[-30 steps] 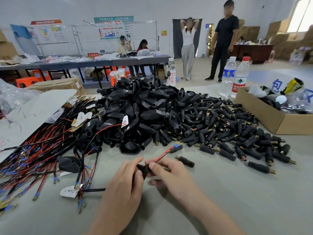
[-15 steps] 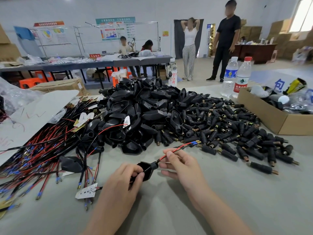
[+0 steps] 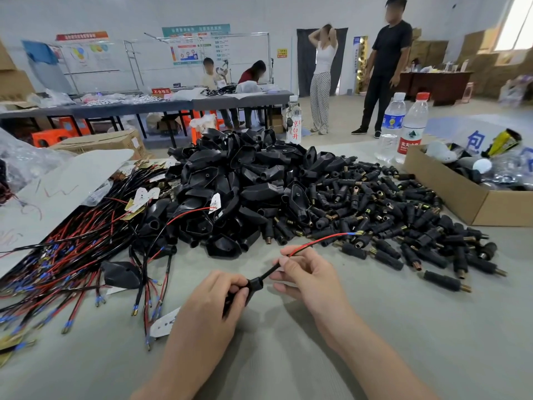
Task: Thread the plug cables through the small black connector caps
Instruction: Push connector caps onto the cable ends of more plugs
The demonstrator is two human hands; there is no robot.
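My left hand [image 3: 212, 301] grips a black connector cap [image 3: 251, 287] just above the grey table. A cable [image 3: 314, 243] runs out of the cap's narrow neck, black at first, then red and black wires ending in a blue-sleeved metal tip. My right hand [image 3: 310, 272] pinches this cable a little past the neck. Behind lie a big heap of black caps [image 3: 236, 180] and a spread of small black plugs with brass ends [image 3: 403, 220]. A bundle of red and black cables [image 3: 72, 255] with white tags lies at the left.
An open cardboard box [image 3: 450, 186] with mixed items stands at the right. Two water bottles [image 3: 403, 128] stand behind the plugs. A white board [image 3: 57, 192] covers part of the cables at the left. People stand and sit farther back.
The cable has come farther out through the cap: my right hand has drawn it up and to the right, and the wire tips now reach over the plugs. The left hand keeps hold of the cap.
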